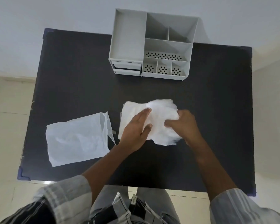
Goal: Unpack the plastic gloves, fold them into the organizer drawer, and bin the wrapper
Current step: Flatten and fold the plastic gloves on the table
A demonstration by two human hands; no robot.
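**Gloves mid-fold, desk centre**

Stack of plastic gloves (pixel 153 120) on dark desk (pixel 71 75), near front-centre. Left hand (pixel 134 133) flat on the stack, fingers (pixel 144 113) straight and pressed together. Right hand (pixel 183 125) at the stack's right edge, fingers (pixel 169 124) curled, pinching the plastic. Empty wrapper (pixel 78 139) flat just left of the stack (apart, open end torn). White organizer (pixel 152 44) at desk's far edge, drawers (pixel 127 67) front-left.

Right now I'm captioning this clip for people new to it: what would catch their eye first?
Two bare hands mid-table: the left hand lies flat on a white wad of gloves, the right hand grips its right edge. The empty wrapper lies flat to the left on the black table. A grey organizer stands at the far edge, one drawer slightly open.
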